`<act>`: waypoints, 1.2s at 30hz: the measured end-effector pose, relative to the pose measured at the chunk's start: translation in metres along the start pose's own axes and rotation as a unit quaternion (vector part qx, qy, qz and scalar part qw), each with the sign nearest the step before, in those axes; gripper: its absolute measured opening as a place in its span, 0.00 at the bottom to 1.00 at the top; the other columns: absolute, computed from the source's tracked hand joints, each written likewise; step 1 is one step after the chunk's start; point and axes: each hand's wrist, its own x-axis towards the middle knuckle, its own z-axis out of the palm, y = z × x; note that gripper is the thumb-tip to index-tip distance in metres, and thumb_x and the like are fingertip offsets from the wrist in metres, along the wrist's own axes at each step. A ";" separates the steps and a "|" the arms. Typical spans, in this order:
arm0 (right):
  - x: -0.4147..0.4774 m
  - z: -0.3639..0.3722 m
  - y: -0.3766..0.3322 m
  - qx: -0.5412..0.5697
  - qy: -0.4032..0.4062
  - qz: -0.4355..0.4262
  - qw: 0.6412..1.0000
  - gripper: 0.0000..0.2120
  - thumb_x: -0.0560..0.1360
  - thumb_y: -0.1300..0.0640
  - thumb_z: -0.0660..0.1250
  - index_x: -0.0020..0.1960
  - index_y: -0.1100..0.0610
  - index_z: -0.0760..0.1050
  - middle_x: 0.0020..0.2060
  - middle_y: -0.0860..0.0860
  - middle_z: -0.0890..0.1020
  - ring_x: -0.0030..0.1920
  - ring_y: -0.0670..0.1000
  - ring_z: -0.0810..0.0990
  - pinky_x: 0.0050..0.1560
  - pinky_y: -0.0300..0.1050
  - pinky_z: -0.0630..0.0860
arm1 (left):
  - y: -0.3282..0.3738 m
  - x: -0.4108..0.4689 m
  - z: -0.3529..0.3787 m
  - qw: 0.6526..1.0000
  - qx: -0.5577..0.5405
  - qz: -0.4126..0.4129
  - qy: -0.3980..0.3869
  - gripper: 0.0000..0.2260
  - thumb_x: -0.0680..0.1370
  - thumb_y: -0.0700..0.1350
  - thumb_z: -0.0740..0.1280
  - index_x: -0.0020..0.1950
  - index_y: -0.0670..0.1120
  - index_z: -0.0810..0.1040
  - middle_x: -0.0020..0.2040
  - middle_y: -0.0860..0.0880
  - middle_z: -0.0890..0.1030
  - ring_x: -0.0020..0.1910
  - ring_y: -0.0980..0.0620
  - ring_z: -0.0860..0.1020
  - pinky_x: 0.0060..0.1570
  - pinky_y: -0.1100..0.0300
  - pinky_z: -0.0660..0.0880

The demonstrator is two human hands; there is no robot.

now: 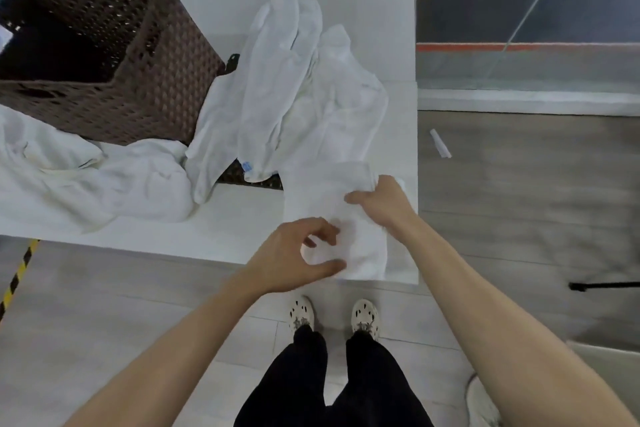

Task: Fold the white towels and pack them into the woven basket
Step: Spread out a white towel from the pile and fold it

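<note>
A white table (221,232) is taking up most of the view. The woven basket (114,80) is standing on its far left part, and its dark inside is showing no towel that I can make out. A heap of towels (284,87) is sprawling crumpled just right of the basket, running from the far middle toward the near side. A second loose towel (104,184) is spreading along the left, just near of the basket. The part-folded towel (318,191) is lying as a flat, narrow band at the near right corner of the table, well apart from the basket's mouth.

The left hand (294,253) is curling thumb and fingers round a bunched bit of that towel's near end. The right hand (381,201) is resting on the far right part, thumb stretching across the cloth and fingers hooking over the right edge, so both hands are holding the one towel.

The step in hand is probably the next fold of this band, near end over far. To do it well:
- The right hand should be pinning its edge flat as an anchor.
- The left hand should be lifting the near end cleanly, not dragging it.
- The edges should be meeting squarely before any pressing down.
- The bunch under the left fingers needs smoothing first, or the crease will be setting crooked.
</note>
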 end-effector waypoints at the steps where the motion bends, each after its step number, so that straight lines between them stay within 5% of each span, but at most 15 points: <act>1: 0.001 -0.010 0.008 0.016 0.014 -0.007 1.000 0.04 0.75 0.58 0.76 0.49 0.55 0.83 0.44 0.50 0.87 0.45 0.51 0.86 0.45 0.47 0.82 | -0.009 0.005 -0.001 0.999 -0.016 -0.022 0.042 0.13 0.77 0.58 0.78 0.57 0.56 0.81 0.58 0.62 0.83 0.58 0.59 0.81 0.59 0.62 0.78; 4: 0.023 -0.032 0.038 0.035 0.084 0.021 0.996 0.06 0.76 0.56 0.73 0.52 0.56 0.84 0.46 0.51 0.86 0.49 0.54 0.85 0.44 0.45 0.78 | -0.051 0.029 0.000 0.980 0.020 -0.141 0.143 0.19 0.78 0.60 0.77 0.62 0.54 0.76 0.58 0.57 0.79 0.57 0.58 0.79 0.57 0.58 0.77; 7: 0.043 -0.036 0.067 -0.085 0.082 0.044 0.992 0.09 0.79 0.52 0.72 0.46 0.57 0.78 0.42 0.51 0.81 0.46 0.56 0.80 0.39 0.46 0.73 | -0.085 0.055 0.011 0.939 -0.073 -0.323 0.089 0.34 0.74 0.66 0.78 0.69 0.48 0.72 0.62 0.49 0.80 0.58 0.49 0.82 0.60 0.48 0.81; 10: 0.057 -0.033 0.085 -0.135 0.105 0.033 0.985 0.16 0.79 0.50 0.74 0.44 0.57 0.70 0.38 0.50 0.73 0.40 0.54 0.74 0.32 0.46 0.64 | -0.098 0.070 0.022 0.896 -0.215 -0.385 0.048 0.41 0.66 0.69 0.82 0.67 0.43 0.77 0.61 0.47 0.85 0.56 0.46 0.86 0.56 0.46 0.86; 14: 0.057 -0.033 0.092 -0.074 0.128 0.045 0.988 0.21 0.77 0.54 0.76 0.62 0.59 0.70 0.49 0.51 0.77 0.45 0.52 0.76 0.35 0.43 0.70 | -0.090 0.082 0.031 0.871 -0.301 -0.386 0.036 0.29 0.68 0.57 0.86 0.62 0.44 0.84 0.57 0.48 0.88 0.57 0.47 0.87 0.53 0.50 0.84; 17: 0.050 -0.032 0.101 -0.114 0.171 -0.001 0.979 0.35 0.75 0.56 0.78 0.74 0.56 0.63 0.65 0.55 0.75 0.62 0.58 0.76 0.58 0.54 0.78 | -0.081 0.087 0.032 0.864 -0.314 -0.393 0.015 0.29 0.66 0.55 0.86 0.62 0.46 0.86 0.57 0.49 0.89 0.56 0.46 0.87 0.54 0.51 0.84; 19: 0.040 -0.031 0.107 -0.249 0.237 -0.102 0.933 0.39 0.75 0.57 0.77 0.79 0.58 0.60 0.68 0.57 0.72 0.67 0.60 0.72 0.68 0.58 0.74 | -0.076 0.090 0.032 0.863 -0.309 -0.399 0.015 0.27 0.67 0.55 0.85 0.62 0.46 0.86 0.57 0.49 0.89 0.56 0.46 0.87 0.55 0.50 0.84; 21: 0.018 -0.030 0.114 -0.321 0.278 -0.264 0.866 0.29 0.79 0.55 0.72 0.76 0.60 0.67 0.66 0.56 0.75 0.66 0.59 0.73 0.68 0.59 0.73 | -0.066 0.090 0.031 0.865 -0.298 -0.403 0.024 0.27 0.66 0.56 0.83 0.60 0.47 0.85 0.57 0.47 0.88 0.56 0.45 0.86 0.56 0.49 0.84; 24: -0.027 -0.012 0.141 -0.345 0.152 -0.428 0.822 0.30 0.82 0.41 0.69 0.74 0.61 0.74 0.67 0.55 0.79 0.69 0.57 0.76 0.72 0.59 0.71 | -0.046 0.095 0.029 0.863 -0.293 -0.409 0.041 0.27 0.64 0.57 0.79 0.59 0.45 0.84 0.57 0.44 0.87 0.55 0.42 0.85 0.55 0.47 0.84; 27: -0.041 0.013 0.170 -0.412 0.106 -0.421 0.801 0.45 0.76 0.35 0.72 0.80 0.62 0.66 0.76 0.57 0.73 0.79 0.59 0.69 0.79 0.64 0.63 | -0.021 0.107 0.025 0.859 -0.296 -0.415 0.044 0.22 0.70 0.53 0.76 0.60 0.44 0.84 0.56 0.43 0.87 0.50 0.42 0.85 0.46 0.51 0.83; 29: -0.034 0.021 0.170 -0.393 0.164 -0.403 0.810 0.44 0.75 0.44 0.76 0.81 0.64 0.63 0.76 0.59 0.73 0.79 0.60 0.69 0.79 0.67 0.63 | -0.006 0.115 0.022 0.865 -0.289 -0.409 0.037 0.22 0.70 0.54 0.76 0.60 0.44 0.84 0.56 0.42 0.87 0.51 0.41 0.86 0.44 0.51 0.83; 32: -0.021 0.013 0.141 -0.294 0.239 -0.412 0.829 0.33 0.71 0.64 0.74 0.75 0.64 0.71 0.64 0.57 0.81 0.65 0.58 0.80 0.71 0.60 0.74 | 0.014 0.116 0.014 0.873 -0.332 -0.354 0.041 0.20 0.76 0.58 0.73 0.59 0.44 0.84 0.53 0.43 0.89 0.48 0.43 0.87 0.43 0.52 0.84; 35: -0.021 -0.014 0.111 -0.231 0.276 -0.403 0.842 0.29 0.69 0.67 0.74 0.70 0.61 0.74 0.59 0.54 0.82 0.54 0.55 0.81 0.54 0.48 0.79 | 0.016 0.112 0.007 0.873 -0.383 -0.293 0.076 0.18 0.83 0.55 0.63 0.58 0.41 0.81 0.47 0.40 0.87 0.44 0.41 0.85 0.48 0.46 0.83; 36: -0.021 -0.024 0.106 -0.224 0.288 -0.398 0.842 0.28 0.70 0.67 0.74 0.69 0.60 0.75 0.59 0.53 0.82 0.52 0.55 0.81 0.50 0.47 0.78 | 0.007 0.113 0.010 0.903 -0.317 -0.271 0.098 0.16 0.84 0.52 0.61 0.62 0.42 0.79 0.51 0.40 0.87 0.47 0.41 0.85 0.50 0.45 0.82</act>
